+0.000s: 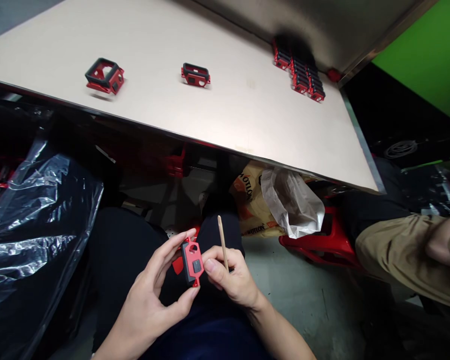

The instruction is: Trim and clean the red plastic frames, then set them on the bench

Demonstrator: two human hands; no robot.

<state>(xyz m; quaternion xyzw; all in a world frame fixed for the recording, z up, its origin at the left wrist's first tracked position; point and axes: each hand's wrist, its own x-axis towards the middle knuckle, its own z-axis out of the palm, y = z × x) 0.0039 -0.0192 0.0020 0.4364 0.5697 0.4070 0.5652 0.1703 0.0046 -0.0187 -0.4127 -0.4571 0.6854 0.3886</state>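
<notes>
Red-and-black moulded plastic part (192, 262), flat, with a dark rim, small dark square insert and round hole at its top end, sits lower centre of frame, above the person's dark trousers (127, 250). Left hand (146, 295) is grasping it: fingers along the upper-left edge, thumb at the lower end. Right hand (228, 275) is closed on a thin wooden stick (222, 242), pinched near its lower end, with the free end pointing up. Right thumb (211, 266) is just beside the part's right edge; contact can't be confirmed.

Upper part of frame: pale laminate tabletop (165, 102) with a metal edge. On it, upper left, a red-and-black open frame (104, 76), then a second, similar frame (195, 75) near centre. Upper right, a tight cluster of similar red-and-black parts (299, 72) stands in rows, with a small red piece (333, 75) just beyond.

Below the table: crumpled black plastic sheeting (33, 210) at left, an orange-printed yellow sack (249, 200) and white plastic bag (290, 202) at centre, a red plastic stool (322, 240) to the right. Far right, a co-worker's khaki-clad leg (397, 250) with a forearm (444, 240) across it.
</notes>
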